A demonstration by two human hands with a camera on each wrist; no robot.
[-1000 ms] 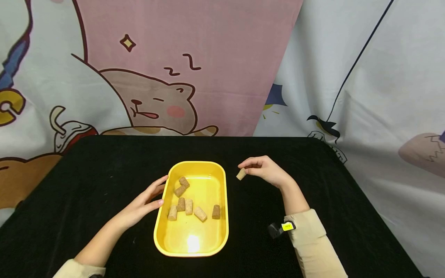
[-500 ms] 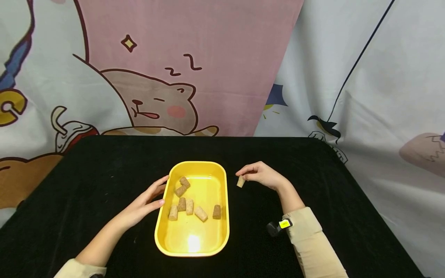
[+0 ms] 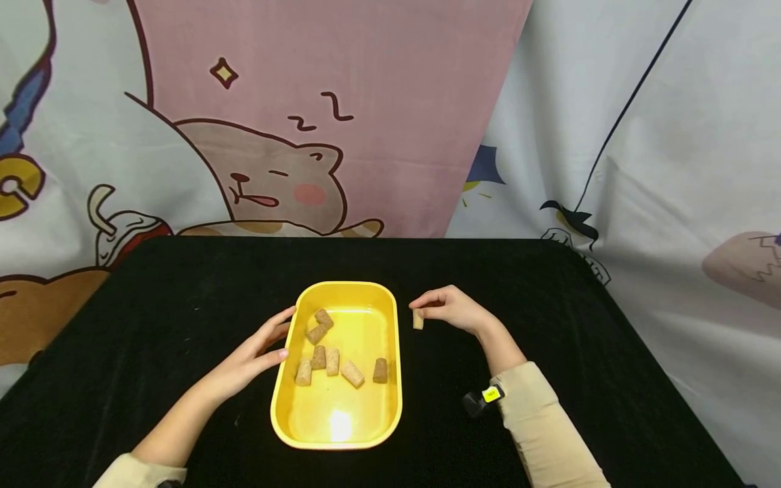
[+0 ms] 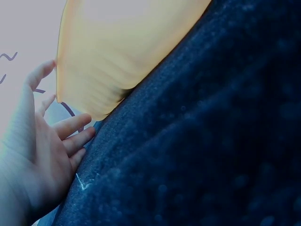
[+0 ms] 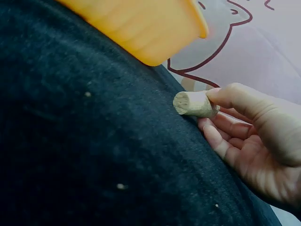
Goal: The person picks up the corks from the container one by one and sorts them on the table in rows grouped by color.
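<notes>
Seven corks point(image 3: 332, 362) lay in the tray point(image 3: 366, 413), and the held cork point(image 3: 417, 320) was outside, near its right side, in the right hand point(image 3: 451, 309). During the last second this hand had come a little closer to the tray and a little lower, and the held cork, which was slanted before, had turned almost upright. The corks inside the tray had kept their places: two toward its far left part, four in a loose row across its left and middle, and one near its right wall. The left hand point(image 3: 251, 358) had also stayed at the tray's left wall, its fingers rather straight and touching the side, not wrapped around it. The right hand pinched the held cork between thumb and fingers. I could not tell whether its bottom touched the cloth point(image 3: 451, 440) beside the tray. For the work, I judged, the change was small but useful: the cork was straighter, yet it was not released.
</notes>
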